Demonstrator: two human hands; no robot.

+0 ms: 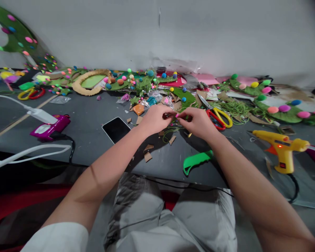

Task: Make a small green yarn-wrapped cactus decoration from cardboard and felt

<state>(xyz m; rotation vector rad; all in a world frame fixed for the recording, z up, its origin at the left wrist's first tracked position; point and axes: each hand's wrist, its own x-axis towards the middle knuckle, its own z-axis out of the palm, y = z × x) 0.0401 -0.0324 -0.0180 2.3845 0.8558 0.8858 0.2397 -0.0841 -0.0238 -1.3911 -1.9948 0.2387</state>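
My left hand (157, 119) and my right hand (195, 120) meet above the middle of the table, both closed in a pinch. Between their touching fingertips shows a small bright pink piece (176, 115), too small to tell its kind. Behind the hands lie small plastic bags, an orange packet (138, 109) and a green felt piece (183, 97) with pompoms on it. Red and yellow-handled scissors (219, 117) rest just beyond my right hand. A green-handled cutter (197, 161) lies below my right wrist. The phone (116, 130) is beside my left forearm.
At the right stands a yellow glue gun (282, 147) with its light lit. A purple power strip (51, 126) with a white plug and cables is at the left. Green yarn (233, 110), cardboard scraps (148, 156), a ring (90, 83) and pompom-covered green felt pieces crowd the back.
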